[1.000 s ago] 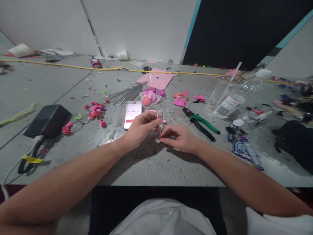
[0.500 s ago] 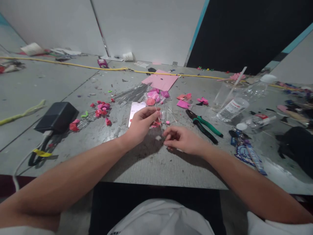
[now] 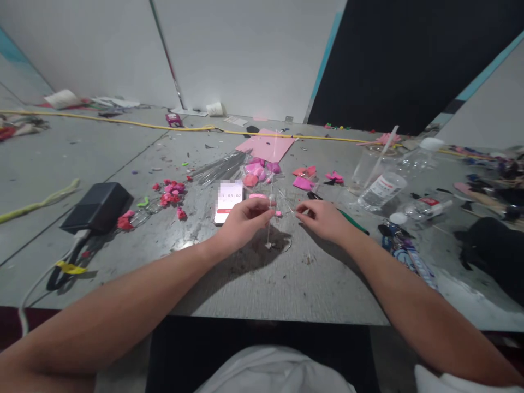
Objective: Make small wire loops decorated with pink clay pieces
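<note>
My left hand pinches a thin, straight wire between thumb and fingertips. It stands roughly upright, with a small whitish bit at its lower end just over the table. To the right, my right hand has its fingers curled and the tips close together; what they hold, if anything, is too small to make out. Beside those fingertips lie a few thin wires. Behind the hands are pink and coral clay packs. A small pink piece rests between the hands. Green-handled pliers are partly covered by my right hand.
A phone lies by my left hand. Further left are small red and pink flowers and a black power adapter. A wire bundle and pink sheet lie behind. Bottles and a keychain are right.
My right hand has moved away from the wire, right and slightly up, to beside the loose wires, covering part of the pliers. My left hand still holds the wire, slightly lower in view.
</note>
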Action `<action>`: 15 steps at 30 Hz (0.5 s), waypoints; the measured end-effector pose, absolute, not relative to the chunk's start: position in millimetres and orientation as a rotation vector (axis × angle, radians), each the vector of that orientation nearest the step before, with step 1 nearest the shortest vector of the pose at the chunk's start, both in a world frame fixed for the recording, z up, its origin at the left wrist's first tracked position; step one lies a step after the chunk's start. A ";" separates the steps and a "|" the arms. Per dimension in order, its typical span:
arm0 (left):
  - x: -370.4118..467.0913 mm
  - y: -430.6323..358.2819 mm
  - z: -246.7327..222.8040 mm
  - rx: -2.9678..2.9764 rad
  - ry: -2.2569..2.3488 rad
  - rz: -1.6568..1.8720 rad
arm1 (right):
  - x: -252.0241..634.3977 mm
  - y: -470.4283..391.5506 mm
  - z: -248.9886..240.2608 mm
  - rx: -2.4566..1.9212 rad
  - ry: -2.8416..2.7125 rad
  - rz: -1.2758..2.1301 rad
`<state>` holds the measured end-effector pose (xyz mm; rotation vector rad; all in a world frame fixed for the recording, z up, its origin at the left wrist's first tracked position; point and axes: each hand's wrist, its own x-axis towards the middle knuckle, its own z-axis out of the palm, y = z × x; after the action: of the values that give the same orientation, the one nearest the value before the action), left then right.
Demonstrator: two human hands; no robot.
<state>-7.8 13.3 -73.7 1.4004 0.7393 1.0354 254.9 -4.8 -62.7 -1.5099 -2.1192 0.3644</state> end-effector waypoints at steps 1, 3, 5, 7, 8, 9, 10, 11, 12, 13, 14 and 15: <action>-7.9 13.3 -74.2 1.424 0.730 1.003 | 255.4 -3.0 -64.8 -1.505 -2.106 0.314; -8.4 13.2 -74.1 1.471 0.723 0.941 | 256.3 -1.1 -65.8 -1.493 -2.039 0.220; -9.1 12.7 -72.6 1.507 0.713 0.893 | 254.3 -1.6 -64.0 -1.474 -1.927 0.208; -9.9 12.0 -70.5 1.525 0.697 0.849 | 247.4 -4.1 -61.7 -1.435 -1.803 0.408; -10.3 11.8 -69.5 1.529 0.688 0.830 | 242.1 -6.0 -61.0 -1.404 -1.734 0.593; -10.7 11.8 -68.7 1.532 0.680 0.810 | 236.0 -8.2 -60.7 -1.357 -1.663 0.813; -11.0 12.0 -68.1 1.537 0.672 0.787 | 229.6 -10.4 -60.8 -1.300 -1.596 1.004; -11.3 12.3 -67.8 1.543 0.660 0.764 | 223.5 -12.7 -61.1 -1.242 -1.551 1.126; -11.5 12.9 -67.6 1.552 0.644 0.738 | 218.1 -14.8 -61.6 -1.195 -1.530 1.193; -11.6 13.4 -67.7 1.559 0.628 0.718 | 213.8 -16.6 -62.0 -1.169 -1.528 1.216; -11.8 14.0 -68.0 1.563 0.621 0.702 | 210.6 -18.1 -62.2 -1.159 -1.535 1.210; -11.9 14.5 -68.4 1.562 0.621 0.693 | 208.7 -19.1 -62.3 -1.162 -1.545 1.193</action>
<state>-11.9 14.5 -68.4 1.5623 0.6214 0.6929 208.7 -19.1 -62.3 -1.1621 -1.5447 1.1930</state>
